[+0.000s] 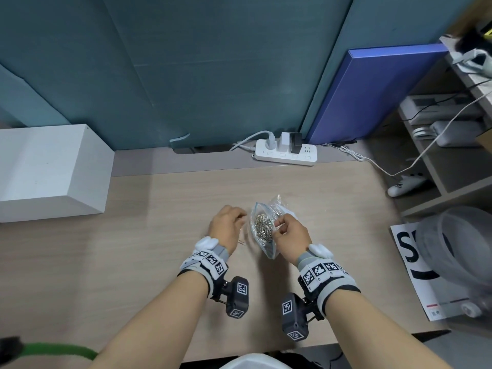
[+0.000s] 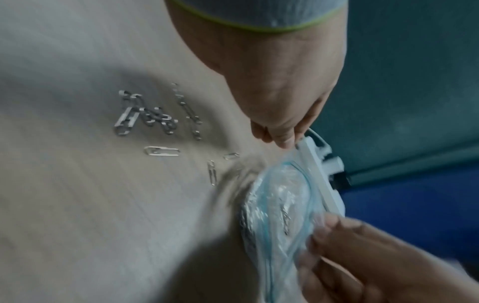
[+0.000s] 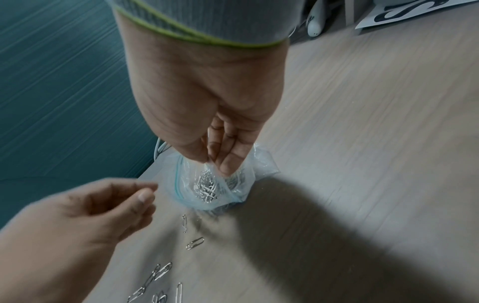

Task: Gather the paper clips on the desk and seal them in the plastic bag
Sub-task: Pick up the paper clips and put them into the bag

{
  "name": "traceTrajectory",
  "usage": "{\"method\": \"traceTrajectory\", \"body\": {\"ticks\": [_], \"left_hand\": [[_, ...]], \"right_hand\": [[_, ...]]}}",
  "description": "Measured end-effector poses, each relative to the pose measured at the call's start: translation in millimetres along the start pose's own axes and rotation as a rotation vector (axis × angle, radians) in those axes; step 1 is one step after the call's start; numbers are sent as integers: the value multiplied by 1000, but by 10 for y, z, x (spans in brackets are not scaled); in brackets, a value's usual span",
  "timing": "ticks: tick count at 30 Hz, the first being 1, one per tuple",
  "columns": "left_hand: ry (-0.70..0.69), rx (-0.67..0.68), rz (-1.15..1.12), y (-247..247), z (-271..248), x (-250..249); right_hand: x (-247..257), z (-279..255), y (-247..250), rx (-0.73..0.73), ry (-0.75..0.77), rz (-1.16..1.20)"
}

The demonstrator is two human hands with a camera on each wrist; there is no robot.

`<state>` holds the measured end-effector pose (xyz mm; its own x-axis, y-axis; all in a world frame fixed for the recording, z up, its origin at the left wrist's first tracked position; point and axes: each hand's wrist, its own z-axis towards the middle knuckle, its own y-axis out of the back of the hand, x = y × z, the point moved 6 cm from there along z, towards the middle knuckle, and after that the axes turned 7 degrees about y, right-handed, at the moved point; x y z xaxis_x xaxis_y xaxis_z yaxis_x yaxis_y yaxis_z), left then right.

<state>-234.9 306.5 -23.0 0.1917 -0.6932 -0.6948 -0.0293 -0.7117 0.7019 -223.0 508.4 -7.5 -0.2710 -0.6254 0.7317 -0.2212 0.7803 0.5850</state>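
Pinching the near rim of the plastic bag (image 1: pixel 265 230), the right hand (image 1: pixel 291 235) holds its mouth open, thumb and fingertips closed on the film, as the right wrist view shows plainly. The bag stands on the desk (image 1: pixel 165 209) at about mid-width, between the two hands, clear with a blue zip strip along its open edge; its far corner sticks up crumpled. Inside it lies a dense heap of silver paper clips (image 1: pixel 263 226), visible through the mouth. Left hand (image 1: pixel 226 225): just left of the bag, knuckles up, fingers loosely curled with thumb tip near the index finger. Right wrist view shows no clip between those fingers, though motion blur limits certainty; read as holding nothing. Loose paper clips (image 2: pixel 153 116) lie on the wood below and beside the left hand: one tangled cluster, a chained line next to it, and a few singles nearer the bag, none touching it as far as can be told. In the head view most of these are hidden by the left hand; only one shows near the wrist. Both wrists carry grey bands with black-and-white marker tags and a camera block. Background: white box (image 1: pixel 50 171) at far left of the desk, white power strip (image 1: pixel 286 153) with plugs at the back edge against the teal partition (image 1: pixel 186 62).
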Motion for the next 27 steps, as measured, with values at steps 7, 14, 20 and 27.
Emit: {"method": "traceTrajectory", "body": {"ticks": [7,14,20,27], "left_hand": [[4,203,225,-306,-163,385],[-154,202,337,-323,-207,321],[-159,65,396,105,-202,580],[-45,212,359,200,-536,827]], "right_hand": [[-84,10,8,-5,-20,2],[-93,-1,8,-1,-27,-8],[-50,-17,9,8,-7,5],[16,-28,-57,35,-3,26]]}}
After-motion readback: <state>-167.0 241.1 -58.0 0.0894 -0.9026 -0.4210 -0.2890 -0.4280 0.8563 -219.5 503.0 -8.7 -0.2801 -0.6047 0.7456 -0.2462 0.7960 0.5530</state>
